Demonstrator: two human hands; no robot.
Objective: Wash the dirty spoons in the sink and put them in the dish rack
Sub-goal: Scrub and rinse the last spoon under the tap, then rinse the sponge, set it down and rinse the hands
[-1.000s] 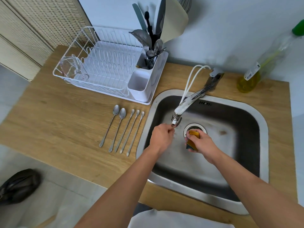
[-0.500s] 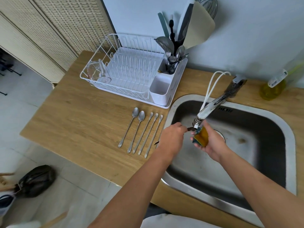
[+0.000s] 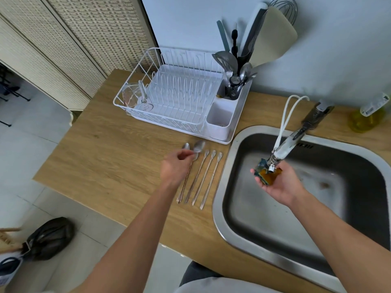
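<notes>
Moving: your left hand (image 3: 175, 166) left the sink (image 3: 220, 187), now pinching a spoon (image 3: 197, 148).
Right hand (image 3: 277, 182): cradles sponge (image 3: 267, 176), fingers loosely curled.

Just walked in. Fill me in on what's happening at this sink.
A person is washing spoons. The left hand pinches one spoon from the row of spoons lying on the wooden counter. The right hand holds a sponge under the tap over the sink. The dish rack waits behind.
</notes>
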